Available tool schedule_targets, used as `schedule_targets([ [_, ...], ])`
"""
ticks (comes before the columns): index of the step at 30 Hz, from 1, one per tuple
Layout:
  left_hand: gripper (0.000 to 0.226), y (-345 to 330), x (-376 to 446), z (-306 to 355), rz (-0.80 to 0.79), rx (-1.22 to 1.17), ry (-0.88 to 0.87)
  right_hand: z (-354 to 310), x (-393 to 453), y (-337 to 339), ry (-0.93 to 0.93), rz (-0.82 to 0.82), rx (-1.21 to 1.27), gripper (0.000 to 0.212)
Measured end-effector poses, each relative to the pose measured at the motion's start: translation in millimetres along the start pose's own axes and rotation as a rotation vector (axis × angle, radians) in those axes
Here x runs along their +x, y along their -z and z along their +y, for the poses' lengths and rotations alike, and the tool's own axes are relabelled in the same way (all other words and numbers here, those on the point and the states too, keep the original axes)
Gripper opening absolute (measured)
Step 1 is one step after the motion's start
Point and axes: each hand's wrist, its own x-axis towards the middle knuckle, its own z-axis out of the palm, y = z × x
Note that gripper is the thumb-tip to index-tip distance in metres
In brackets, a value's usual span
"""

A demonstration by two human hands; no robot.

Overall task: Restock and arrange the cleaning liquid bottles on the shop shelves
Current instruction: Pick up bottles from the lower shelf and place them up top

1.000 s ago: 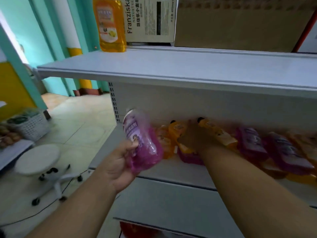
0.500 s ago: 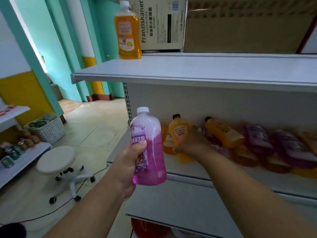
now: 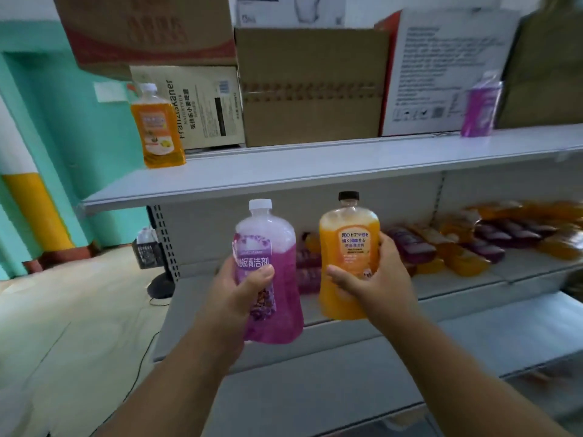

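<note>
To my left a teal wall [image 3: 79,127] with a yellow band [image 3: 38,209] meets a pale tiled floor [image 3: 79,326]. Ahead of me, grey metal shelving [image 3: 284,165] carries stacked cardboard boxes [image 3: 312,86] on top.

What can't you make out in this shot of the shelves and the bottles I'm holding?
- Head view, pile of bottles: motion blur, count and labels unreadable.
- Purple bottle on the upper shelf: blurred, label illegible.
- Purple bottle's label: partly covered by left hand.
- Bottom shelf contents: cut off by the frame edge.

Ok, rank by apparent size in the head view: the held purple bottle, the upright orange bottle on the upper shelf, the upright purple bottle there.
1. Held purple bottle, nearest the camera.
2. Upright orange bottle.
3. Upright purple bottle, blurred.
</note>
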Motion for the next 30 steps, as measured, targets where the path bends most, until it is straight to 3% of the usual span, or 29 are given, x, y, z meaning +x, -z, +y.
schedule_targets([
  [7,0.052,-97,39,16,-0.03,0.006,-0.098,-54,0,115,0.045,0.157,0.135,0.071],
  [14,0.087,-237,94,15,-0.109,0.1,-0.122,-57,23,241,0.089,0.257,0.13,0.091],
  [17,0.094,-305,120,23,-0.144,0.173,-0.165,-53,47,295,0.114,0.285,0.081,0.089],
  [22,0.065,-409,170,25,-0.173,0.238,-0.165,-36,96,374,0.124,0.32,-0.013,0.078],
  [30,0.045,-510,281,10,-0.255,0.342,-0.148,14,206,451,0.159,0.379,0.01,0.07],
])
